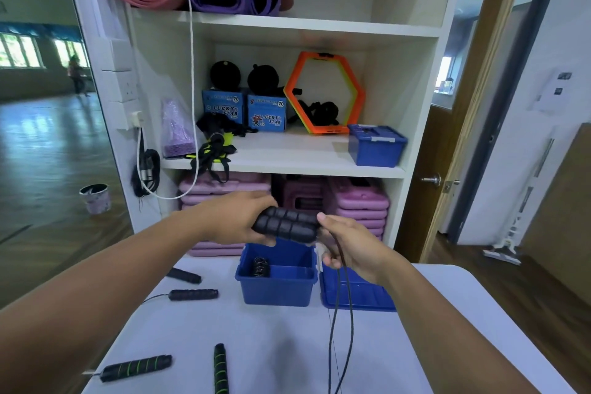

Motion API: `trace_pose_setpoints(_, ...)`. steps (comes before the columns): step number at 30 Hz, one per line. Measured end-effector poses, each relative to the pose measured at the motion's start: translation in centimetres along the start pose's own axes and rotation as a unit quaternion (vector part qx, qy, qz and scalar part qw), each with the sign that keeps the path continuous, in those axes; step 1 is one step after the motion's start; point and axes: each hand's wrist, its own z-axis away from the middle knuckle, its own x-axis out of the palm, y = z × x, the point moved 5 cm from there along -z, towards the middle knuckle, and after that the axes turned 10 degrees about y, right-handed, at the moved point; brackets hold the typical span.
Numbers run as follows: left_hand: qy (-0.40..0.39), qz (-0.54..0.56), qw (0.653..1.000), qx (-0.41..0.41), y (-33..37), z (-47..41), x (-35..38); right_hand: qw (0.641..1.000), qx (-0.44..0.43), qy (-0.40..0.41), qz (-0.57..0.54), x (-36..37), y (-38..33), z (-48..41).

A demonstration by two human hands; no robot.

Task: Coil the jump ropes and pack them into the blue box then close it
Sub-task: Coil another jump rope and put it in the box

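Three tiers of a white shelf unit (287, 166) stand behind the work, with a closed second blue box (377, 145) on the middle tier, well clear of it. Below is the pale table (271, 345), and on its far side the open blue box (276, 285) with its lid (355, 296) lying just beside it on the right. A dark bundle (260, 265), likely a rope already packed, lies inside. Above the box, the left hand (236, 221) wraps its fingers round two black foam handles (284, 224) held side by side, and the right hand (348, 249) pinches the cord (339, 329) close to the handle ends. From there the cord hangs in two thin strands that run off the near edge. The foam looks soft and grippy, so it makes a sure hold. The cord looks light, thin and springy, likely to uncoil unless loops are held near the handles. Two black handles (193, 294) and two green-striped handles (136, 368) lie loose on the table, and the hanging strands could snag on them.
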Motion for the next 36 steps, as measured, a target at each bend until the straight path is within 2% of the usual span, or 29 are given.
trace_pose_setpoints(3, 0.019, 0.108, 0.990, -0.094, -1.9, 1.5, 0.0, 1.000, -0.024, 0.011, -0.006, -1.2, 0.1, 0.0)
trace_pose_setpoints(5, 0.052, 0.230, 0.961, -0.146, -2.2, 2.4, 0.5, 0.999, -0.046, 0.012, -0.023, -1.4, -0.1, -0.1)
trace_pose_setpoints(7, 0.084, 0.395, 0.895, -0.187, -1.4, 3.0, 1.0, 0.997, -0.065, 0.012, -0.043, -1.0, -0.4, -0.3)
trace_pose_setpoints(9, 0.142, 0.516, 0.818, -0.213, -0.5, 3.1, 1.7, 0.996, -0.073, 0.019, -0.049, -0.5, -0.4, -0.7)
trace_pose_setpoints(13, 0.253, 0.689, 0.621, -0.275, 1.0, 1.9, 2.7, 0.995, -0.080, 0.019, -0.050, 0.9, 0.4, -1.4)
trace_pose_setpoints(15, 0.272, 0.735, 0.550, -0.289, 1.8, 1.0, 2.9, 0.996, -0.075, 0.019, -0.045, 1.6, 0.9, -1.7)
trace_pose_setpoints(17, 0.270, 0.770, 0.499, -0.292, 2.8, 0.1, 2.9, 0.997, -0.067, 0.013, -0.018, 2.2, 1.4, -1.8)
trace_pose_setpoints(22, 0.305, 0.801, 0.419, -0.299, 3.2, -1.8, 2.9, 0.998, -0.058, 0.002, 0.032, 2.9, 2.1, -1.5)
trace_pose_setpoints(24, 0.308, 0.801, 0.408, -0.311, 2.8, -2.1, 3.0, 0.996, -0.061, -0.001, 0.064, 2.5, 2.2, -1.3)
trace_pose_setpoints(29, 0.308, 0.773, 0.429, -0.351, 0.6, -2.1, 3.0, 0.980, -0.059, -0.002, 0.191, 0.9, 2.9, -0.4)
trace_pose_setpoints(33, 0.290, 0.712, 0.490, -0.411, -0.6, -0.6, 3.1, 0.969, -0.066, 0.019, 0.239, -0.5, 3.2, 0.0)
trace_pose_setpoints(36, 0.248, 0.641, 0.572, -0.448, -2.1, 0.7, 4.4, 0.960, -0.089, 0.029, 0.266, -0.9, 2.7, -0.3)
